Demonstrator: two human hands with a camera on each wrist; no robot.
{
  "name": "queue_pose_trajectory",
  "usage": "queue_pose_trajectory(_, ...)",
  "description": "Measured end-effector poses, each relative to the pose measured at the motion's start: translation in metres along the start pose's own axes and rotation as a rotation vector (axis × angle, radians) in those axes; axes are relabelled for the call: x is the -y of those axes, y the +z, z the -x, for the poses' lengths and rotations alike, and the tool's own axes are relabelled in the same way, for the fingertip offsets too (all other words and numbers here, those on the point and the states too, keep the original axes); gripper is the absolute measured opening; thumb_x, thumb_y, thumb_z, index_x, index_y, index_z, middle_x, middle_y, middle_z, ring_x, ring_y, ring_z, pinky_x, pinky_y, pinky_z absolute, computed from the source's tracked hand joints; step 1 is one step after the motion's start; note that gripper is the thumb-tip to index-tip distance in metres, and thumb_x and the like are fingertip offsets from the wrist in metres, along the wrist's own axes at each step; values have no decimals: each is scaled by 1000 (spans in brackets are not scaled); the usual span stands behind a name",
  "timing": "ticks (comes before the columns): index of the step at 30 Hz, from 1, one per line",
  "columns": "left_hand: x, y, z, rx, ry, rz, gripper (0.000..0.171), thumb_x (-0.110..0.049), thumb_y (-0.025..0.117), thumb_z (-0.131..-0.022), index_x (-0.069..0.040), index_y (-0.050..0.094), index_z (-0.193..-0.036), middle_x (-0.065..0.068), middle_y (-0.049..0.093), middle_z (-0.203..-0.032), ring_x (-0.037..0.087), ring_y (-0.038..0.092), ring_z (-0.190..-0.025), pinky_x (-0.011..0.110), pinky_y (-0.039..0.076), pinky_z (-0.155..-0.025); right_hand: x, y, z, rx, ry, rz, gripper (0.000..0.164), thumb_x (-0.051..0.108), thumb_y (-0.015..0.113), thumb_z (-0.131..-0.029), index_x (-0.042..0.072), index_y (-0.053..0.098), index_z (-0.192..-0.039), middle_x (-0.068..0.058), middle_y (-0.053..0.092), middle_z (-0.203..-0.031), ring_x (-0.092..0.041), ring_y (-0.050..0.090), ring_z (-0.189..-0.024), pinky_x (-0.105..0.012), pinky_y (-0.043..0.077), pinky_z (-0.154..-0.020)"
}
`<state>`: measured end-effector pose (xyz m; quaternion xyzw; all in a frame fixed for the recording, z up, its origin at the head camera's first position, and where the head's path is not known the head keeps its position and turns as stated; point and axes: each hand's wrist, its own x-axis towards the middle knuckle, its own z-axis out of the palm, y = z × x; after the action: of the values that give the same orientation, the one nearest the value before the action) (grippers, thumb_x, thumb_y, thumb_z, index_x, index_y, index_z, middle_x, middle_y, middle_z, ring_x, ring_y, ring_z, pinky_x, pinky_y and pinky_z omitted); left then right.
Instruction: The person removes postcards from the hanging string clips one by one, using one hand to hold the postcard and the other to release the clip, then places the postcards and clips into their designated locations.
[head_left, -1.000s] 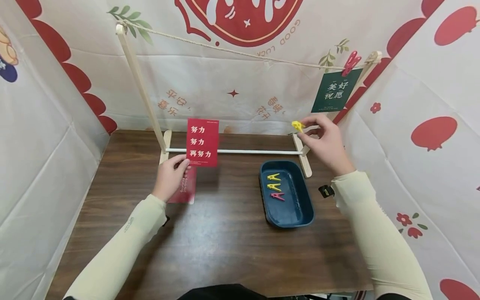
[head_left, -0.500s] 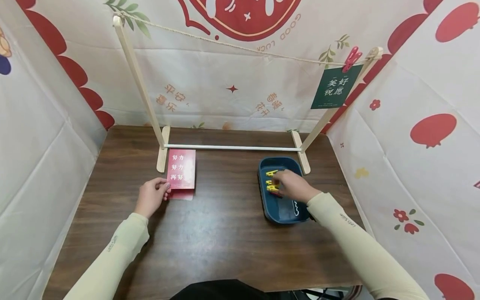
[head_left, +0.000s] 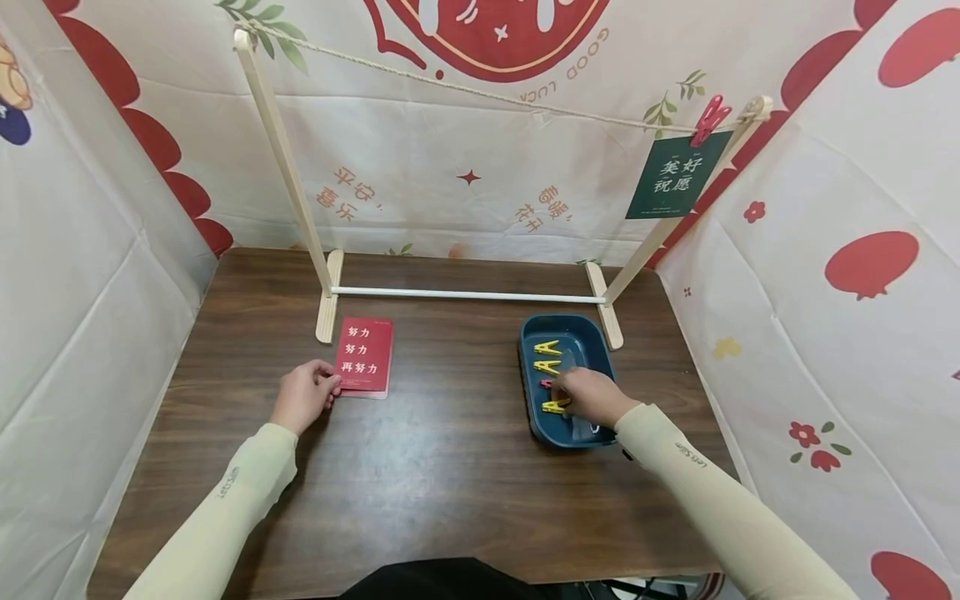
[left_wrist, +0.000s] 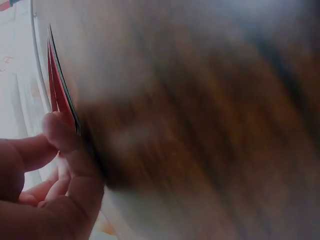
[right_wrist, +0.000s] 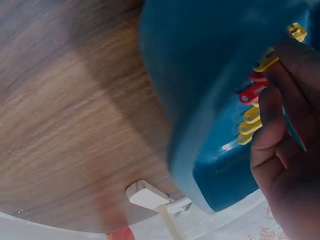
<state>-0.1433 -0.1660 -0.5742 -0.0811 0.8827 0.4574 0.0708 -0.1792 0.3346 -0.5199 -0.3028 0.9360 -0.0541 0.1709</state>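
In the head view, my left hand [head_left: 306,397] pinches the lower left corner of a red card [head_left: 365,350] with white characters. The card lies over another one, of which only a strip shows at the lower edge. My right hand [head_left: 594,395] reaches into a dark blue tray [head_left: 551,429], its fingertips pinching a yellow clothespin [head_left: 553,407]. Above this clothespin lie a red clothespin [head_left: 546,383], partly hidden by the fingers, and two yellow clothespins [head_left: 547,366]. In the right wrist view, the fingers [right_wrist: 272,112] partly cover the row.
A wooden stand [head_left: 281,158] with a string [head_left: 465,88] stands at the back, a white rod [head_left: 465,294] joining its feet. A pinkish-red clothespin [head_left: 709,122] holds a green card [head_left: 677,177] on the string's right end. Patterned cloth walls [head_left: 817,333] enclose the brown table [head_left: 420,483].
My left hand has lowered the red card onto the other one at the left. My right hand has brought the yellow clothespin from beneath the green card down into the tray.
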Motion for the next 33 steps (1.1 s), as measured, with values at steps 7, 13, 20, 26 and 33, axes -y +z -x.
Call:
queue_pose_trajectory(7,-3,-3,0,23,-1,-55,20,-12,69,-97,1,55,-101,10,71,-74,13,62,-55,29,54,-52,0,3,1,-19,-27,63,28,12,91,-73,15,72,-92,3,67,-89,-12,59,-78,-37,57,-74)
queue_pose_trajectory(13,-4,-8,0,73,-3,-136,22,-16,68,-98,-3,53,-90,7,69,-70,13,60,-53,29,50,-52,0,7,-1,-24,-61,116,31,12,92,-73,16,74,-98,3,68,-95,-13,64,-86,-37,58,-78)
queue_pose_trajectory(20,-2,-8,-2,90,26,-207,25,-20,68,-98,-5,53,-86,2,66,-66,13,58,-52,30,47,-50,3,6,3,-18,-63,130,34,13,92,-72,16,75,-101,2,69,-99,-15,66,-89,-37,59,-80)
queue_pose_trajectory(26,-5,-8,-3,92,50,-235,26,-19,68,-98,-6,52,-83,1,63,-63,13,57,-52,30,46,-49,7,-2,7,-63,-62,97,33,16,90,-76,12,75,-105,0,71,-100,-17,67,-90,-39,59,-80)
queue_pose_trajectory(33,-9,-8,-3,88,73,-324,27,-19,68,-98,-8,52,-79,-1,62,-62,16,56,-56,31,42,-55,10,-11,9,-99,-32,63,29,16,87,-81,12,75,-107,-1,71,-100,-14,67,-88,-36,60,-78)
